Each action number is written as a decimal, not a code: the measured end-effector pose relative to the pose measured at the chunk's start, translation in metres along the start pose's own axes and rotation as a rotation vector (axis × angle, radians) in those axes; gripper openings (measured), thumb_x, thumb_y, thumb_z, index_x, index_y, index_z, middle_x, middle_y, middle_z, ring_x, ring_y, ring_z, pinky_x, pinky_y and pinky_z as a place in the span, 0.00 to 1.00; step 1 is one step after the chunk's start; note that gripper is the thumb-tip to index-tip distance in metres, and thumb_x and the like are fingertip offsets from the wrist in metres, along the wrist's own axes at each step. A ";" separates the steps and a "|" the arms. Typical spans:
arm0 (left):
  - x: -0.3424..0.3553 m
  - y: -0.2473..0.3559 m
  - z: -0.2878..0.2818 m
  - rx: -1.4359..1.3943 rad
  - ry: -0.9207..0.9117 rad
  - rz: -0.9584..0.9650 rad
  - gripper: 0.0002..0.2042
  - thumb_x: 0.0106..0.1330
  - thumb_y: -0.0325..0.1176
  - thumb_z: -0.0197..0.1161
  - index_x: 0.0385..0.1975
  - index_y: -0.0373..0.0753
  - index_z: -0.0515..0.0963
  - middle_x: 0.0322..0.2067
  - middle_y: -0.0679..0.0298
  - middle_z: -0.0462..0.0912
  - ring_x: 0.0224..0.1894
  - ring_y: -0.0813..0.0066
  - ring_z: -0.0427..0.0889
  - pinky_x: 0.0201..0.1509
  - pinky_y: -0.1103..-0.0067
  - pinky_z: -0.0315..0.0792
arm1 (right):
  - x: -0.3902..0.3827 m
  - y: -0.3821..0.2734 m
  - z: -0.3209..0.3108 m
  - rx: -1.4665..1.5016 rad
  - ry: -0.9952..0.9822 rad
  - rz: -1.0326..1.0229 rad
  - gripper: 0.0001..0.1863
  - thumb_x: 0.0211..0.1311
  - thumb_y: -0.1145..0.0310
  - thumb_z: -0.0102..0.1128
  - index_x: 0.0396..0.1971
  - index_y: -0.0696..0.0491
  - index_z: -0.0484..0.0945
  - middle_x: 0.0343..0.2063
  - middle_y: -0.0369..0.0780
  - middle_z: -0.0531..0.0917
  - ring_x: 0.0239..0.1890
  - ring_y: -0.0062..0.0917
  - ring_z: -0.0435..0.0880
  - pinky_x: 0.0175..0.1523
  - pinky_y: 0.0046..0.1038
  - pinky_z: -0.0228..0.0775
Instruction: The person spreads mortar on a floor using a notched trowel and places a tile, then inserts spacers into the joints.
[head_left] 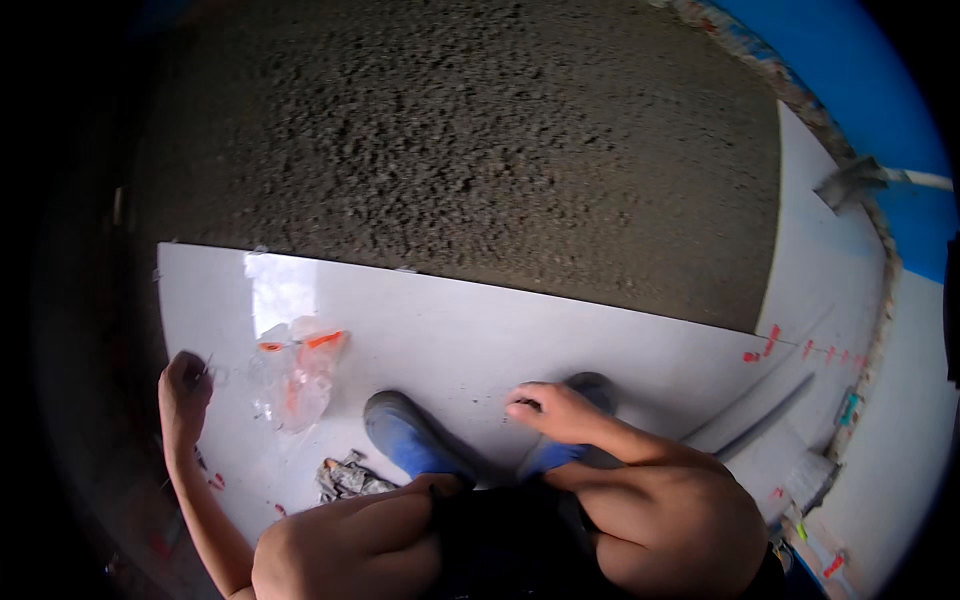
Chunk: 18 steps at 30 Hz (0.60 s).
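My left hand is at the left edge of a glossy white floor tile, its fingers pinched together. A small, clear plastic piece shows at the fingertips, too blurred to name exactly. Beside that hand, a clear plastic bag with orange marks lies on the tile. My right hand hovers over the tile in front of my right shoe, fingers curled. Whatever it may hold is hidden in the curl. Small clear tabs stick out along the tile's far edge.
Rough grey mortar spreads beyond the tile. A crumpled grey rag lies near my left shoe. At right are red marks along a tile joint, a grey-headed tool with a pale handle, and a blue surface.
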<state>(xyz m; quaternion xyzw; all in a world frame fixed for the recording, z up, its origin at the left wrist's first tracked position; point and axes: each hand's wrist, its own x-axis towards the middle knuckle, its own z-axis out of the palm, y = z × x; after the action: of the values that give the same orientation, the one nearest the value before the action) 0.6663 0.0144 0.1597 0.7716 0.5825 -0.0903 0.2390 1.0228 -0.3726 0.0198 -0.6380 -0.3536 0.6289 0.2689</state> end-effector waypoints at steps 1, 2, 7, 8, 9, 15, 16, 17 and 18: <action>-0.009 0.041 0.002 -0.263 0.008 0.033 0.03 0.57 0.23 0.60 0.27 0.35 0.72 0.19 0.70 0.69 0.22 0.83 0.67 0.26 0.82 0.63 | 0.000 -0.001 -0.005 0.068 0.017 0.002 0.14 0.71 0.60 0.58 0.46 0.55 0.82 0.34 0.43 0.86 0.38 0.30 0.86 0.45 0.33 0.76; -0.014 0.070 0.008 -0.393 -0.023 0.024 0.03 0.57 0.21 0.60 0.28 0.33 0.73 0.23 0.70 0.71 0.23 0.82 0.70 0.27 0.82 0.65 | 0.001 -0.002 -0.009 0.130 0.023 -0.004 0.14 0.71 0.60 0.58 0.46 0.55 0.82 0.33 0.40 0.86 0.37 0.26 0.85 0.44 0.30 0.76; -0.025 0.173 0.116 -1.025 -0.655 0.021 0.06 0.62 0.19 0.65 0.34 0.38 0.76 0.29 0.68 0.79 0.28 0.83 0.76 0.32 0.84 0.71 | 0.003 -0.019 -0.033 0.413 0.030 -0.114 0.16 0.74 0.61 0.58 0.51 0.57 0.79 0.34 0.33 0.82 0.38 0.14 0.81 0.45 0.21 0.74; -0.029 0.185 0.131 -1.089 -0.755 -0.019 0.07 0.62 0.18 0.65 0.34 0.37 0.76 0.29 0.68 0.80 0.29 0.83 0.77 0.33 0.85 0.71 | 0.001 -0.023 -0.035 0.510 0.019 -0.130 0.17 0.74 0.61 0.58 0.52 0.58 0.77 0.36 0.34 0.82 0.39 0.14 0.81 0.46 0.21 0.74; -0.033 0.197 0.149 -1.073 -0.799 0.004 0.07 0.63 0.18 0.66 0.34 0.37 0.76 0.30 0.68 0.80 0.30 0.83 0.77 0.33 0.85 0.72 | 0.000 -0.028 -0.036 0.601 0.022 -0.137 0.18 0.74 0.62 0.59 0.53 0.59 0.76 0.38 0.34 0.81 0.40 0.13 0.80 0.47 0.20 0.73; -0.049 0.242 0.223 -1.031 -0.977 0.074 0.05 0.66 0.22 0.66 0.35 0.35 0.75 0.31 0.70 0.80 0.30 0.85 0.76 0.34 0.84 0.72 | -0.009 -0.017 -0.037 0.728 0.139 -0.163 0.17 0.72 0.64 0.62 0.52 0.59 0.74 0.41 0.37 0.82 0.43 0.16 0.80 0.49 0.21 0.74; -0.053 0.245 0.230 -1.007 -0.984 0.077 0.05 0.66 0.22 0.66 0.35 0.35 0.75 0.31 0.70 0.80 0.30 0.85 0.76 0.33 0.84 0.72 | -0.011 -0.013 -0.035 0.635 0.171 -0.117 0.17 0.71 0.65 0.62 0.52 0.59 0.73 0.40 0.37 0.82 0.42 0.16 0.81 0.49 0.22 0.74; -0.058 0.246 0.236 -0.985 -0.988 0.079 0.05 0.66 0.22 0.66 0.35 0.35 0.75 0.30 0.70 0.80 0.30 0.85 0.76 0.33 0.84 0.72 | -0.012 -0.009 -0.034 0.539 0.198 -0.072 0.17 0.71 0.65 0.63 0.51 0.59 0.73 0.38 0.37 0.82 0.42 0.17 0.81 0.49 0.23 0.75; -0.061 0.245 0.239 -0.920 -0.999 0.067 0.05 0.67 0.23 0.66 0.35 0.35 0.75 0.29 0.69 0.79 0.29 0.85 0.76 0.33 0.84 0.72 | -0.012 -0.007 -0.035 0.380 0.217 -0.031 0.18 0.68 0.66 0.65 0.50 0.60 0.73 0.36 0.39 0.83 0.39 0.20 0.82 0.47 0.25 0.76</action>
<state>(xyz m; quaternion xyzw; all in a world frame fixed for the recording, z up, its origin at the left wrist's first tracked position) 0.9121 -0.2018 0.0424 0.4747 0.3570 -0.1716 0.7860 1.0571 -0.3743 0.0353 -0.6344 -0.2074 0.6078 0.4302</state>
